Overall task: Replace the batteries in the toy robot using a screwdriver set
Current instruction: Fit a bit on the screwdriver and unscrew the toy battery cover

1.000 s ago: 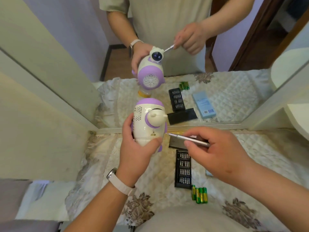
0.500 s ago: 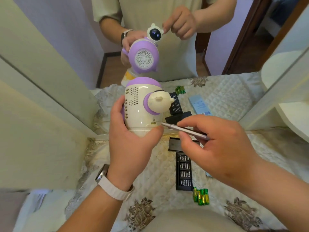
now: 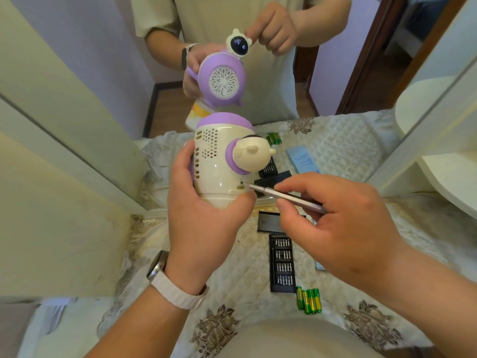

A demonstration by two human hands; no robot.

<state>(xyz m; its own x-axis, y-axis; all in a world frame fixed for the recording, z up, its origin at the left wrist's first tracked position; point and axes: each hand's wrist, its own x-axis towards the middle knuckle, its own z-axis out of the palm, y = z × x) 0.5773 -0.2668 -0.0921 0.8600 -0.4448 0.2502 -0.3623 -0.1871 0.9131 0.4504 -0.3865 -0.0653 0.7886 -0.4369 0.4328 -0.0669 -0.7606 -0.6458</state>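
Note:
My left hand grips a cream and purple toy robot from below and holds it up in front of a mirror, its back towards me. My right hand pinches a slim silver screwdriver whose tip touches a small hole low on the robot's back. A black tray of screwdriver bits lies open on the quilted cloth below, with its black lid beyond it. Several green batteries lie side by side near the tray's front corner.
A quilted floral cloth covers the tabletop. The mirror stands at the back and reflects the person, the robot's front and a light blue box. A cream wall panel is on the left, a white shelf on the right.
Both hands and the robot have come up and closer to the camera. The screwdriver tip stays at the hole low on the robot's back.

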